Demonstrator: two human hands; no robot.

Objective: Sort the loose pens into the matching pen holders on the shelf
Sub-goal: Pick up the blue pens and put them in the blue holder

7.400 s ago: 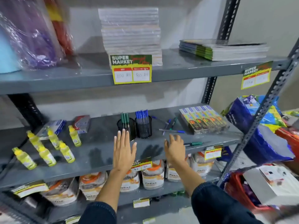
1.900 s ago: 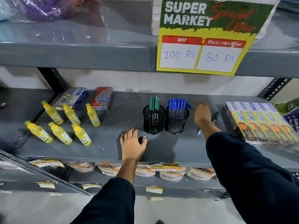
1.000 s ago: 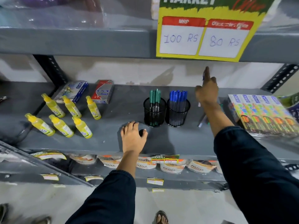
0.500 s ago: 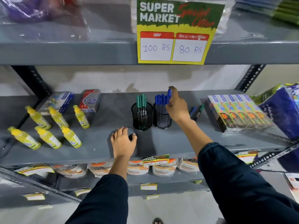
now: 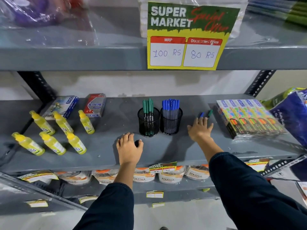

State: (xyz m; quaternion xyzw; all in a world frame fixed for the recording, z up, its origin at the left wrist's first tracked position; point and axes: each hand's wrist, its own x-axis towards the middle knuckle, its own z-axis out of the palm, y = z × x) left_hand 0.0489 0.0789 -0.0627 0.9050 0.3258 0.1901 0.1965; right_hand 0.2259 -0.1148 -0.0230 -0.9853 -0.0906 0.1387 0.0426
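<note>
Right hand point(image 5: 200, 130): released, fingers spread, flat on shelf point(image 5: 99, 146)
Loose pens point(image 5: 206, 114): just beyond its fingertips
Left hand point(image 5: 129, 146): released, resting palm-down

Two black mesh pen holders stand upright, side by side, mid-shelf: the left holder point(image 5: 148, 124) holds green pens, the right holder point(image 5: 171, 122) blue pens. A loose blue pen point(image 5: 201, 115) and a loose green pen point(image 5: 209, 113) lie toward the shelf's right end.

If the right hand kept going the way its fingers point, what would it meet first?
Most likely the loose blue-capped pen lying on the grey shelf just beyond the right hand, with the green-capped pen beside it; the fingertips may already touch it.
</note>
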